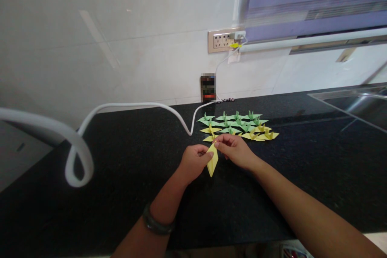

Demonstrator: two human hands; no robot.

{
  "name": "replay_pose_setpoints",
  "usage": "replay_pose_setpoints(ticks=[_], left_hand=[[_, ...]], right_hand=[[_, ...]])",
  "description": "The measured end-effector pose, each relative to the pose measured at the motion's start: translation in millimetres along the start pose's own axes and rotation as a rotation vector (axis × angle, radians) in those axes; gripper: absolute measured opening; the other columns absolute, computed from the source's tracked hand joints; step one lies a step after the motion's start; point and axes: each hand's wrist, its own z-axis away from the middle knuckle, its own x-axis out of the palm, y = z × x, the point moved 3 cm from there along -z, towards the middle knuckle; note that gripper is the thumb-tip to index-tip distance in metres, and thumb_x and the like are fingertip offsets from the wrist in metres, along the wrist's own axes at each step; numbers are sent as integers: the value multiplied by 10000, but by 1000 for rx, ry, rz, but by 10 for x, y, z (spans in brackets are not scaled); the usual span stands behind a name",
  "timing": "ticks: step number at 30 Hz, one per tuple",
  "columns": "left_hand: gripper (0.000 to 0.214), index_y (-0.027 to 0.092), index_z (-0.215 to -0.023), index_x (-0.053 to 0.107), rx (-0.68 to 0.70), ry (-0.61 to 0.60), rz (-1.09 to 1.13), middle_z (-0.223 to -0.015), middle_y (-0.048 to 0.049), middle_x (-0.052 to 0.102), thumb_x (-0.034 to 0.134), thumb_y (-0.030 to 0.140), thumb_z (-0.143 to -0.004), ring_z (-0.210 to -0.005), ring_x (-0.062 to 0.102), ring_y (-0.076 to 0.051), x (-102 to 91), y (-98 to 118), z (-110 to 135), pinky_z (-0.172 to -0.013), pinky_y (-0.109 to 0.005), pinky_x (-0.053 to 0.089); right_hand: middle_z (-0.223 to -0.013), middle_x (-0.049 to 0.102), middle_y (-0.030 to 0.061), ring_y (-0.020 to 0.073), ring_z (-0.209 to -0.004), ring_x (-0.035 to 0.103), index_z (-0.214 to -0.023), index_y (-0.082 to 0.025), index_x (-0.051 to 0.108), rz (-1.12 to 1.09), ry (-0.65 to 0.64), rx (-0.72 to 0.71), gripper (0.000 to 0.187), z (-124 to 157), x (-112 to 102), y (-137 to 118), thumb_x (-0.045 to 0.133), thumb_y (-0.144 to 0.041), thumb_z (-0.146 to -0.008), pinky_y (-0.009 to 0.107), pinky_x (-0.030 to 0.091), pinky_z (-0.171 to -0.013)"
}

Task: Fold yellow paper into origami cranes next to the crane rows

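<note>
A yellow folded paper point(213, 166), diamond-shaped with a pointed lower end, is held between both hands above the counter. My left hand point(195, 161) grips its left edge, thumb lying across the front. At the paper's upper tip, my right hand point(234, 149) pinches with thumb and fingers. Just beyond the hands stand several green paper cranes point(238, 122) in rows. Several yellow paper cranes point(262, 128) stand among them, to the right and left. My hands partly cover the nearest row.
The black countertop point(127, 177) stretches to both sides. A white cable point(136, 105) loops across its left part. A pixelated dark device point(208, 88) leans on the wall below a socket point(222, 41) with a plugged-in charger. A metal sink point(356, 102) lies at the right.
</note>
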Motion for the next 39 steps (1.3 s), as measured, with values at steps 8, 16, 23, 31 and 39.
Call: replay_pose_setpoints(ticks=[8,16,23,31,39], left_hand=[[217,115,-684,601,32,3,-55,-572,-17,577,537,321,-670,-506,492,-104,7,-44,-10,-463,-199,351],[278,112,-691,605,22,31,-75,-523,0,540,536,381,-671,-458,444,-84,16,-68,-17,-422,-190,310],[279,100,-712,615,29,-18,-22,-564,-15,571,548,366,-664,-484,468,-91,40,-51,1,-437,-193,324],[235,109,-702,622,11,-73,34,-600,-25,603,555,329,-655,-511,505,-106,75,-32,21,-472,-207,364],[249,110,-715,597,-60,28,203,-591,-17,594,570,349,-648,-498,515,-106,26,-64,-26,-471,-212,391]], right_hand=[[-530,445,-34,54,-412,385,-676,-152,529,-30,40,44,265,0,19,43,424,-372,-777,169,307,-369],[-565,454,-41,39,-415,356,-689,-149,542,-198,-68,110,229,20,96,23,575,-375,-673,159,310,-360],[-539,464,-54,31,-387,340,-626,-153,506,-302,-30,147,220,36,138,84,626,-338,-623,161,283,-346],[-379,352,-69,36,-326,292,-508,-152,448,-366,84,163,344,15,120,109,531,-423,-703,166,241,-318],[-479,446,-38,44,-386,375,-599,-133,535,-454,-3,199,309,12,103,60,555,-430,-683,166,310,-352]])
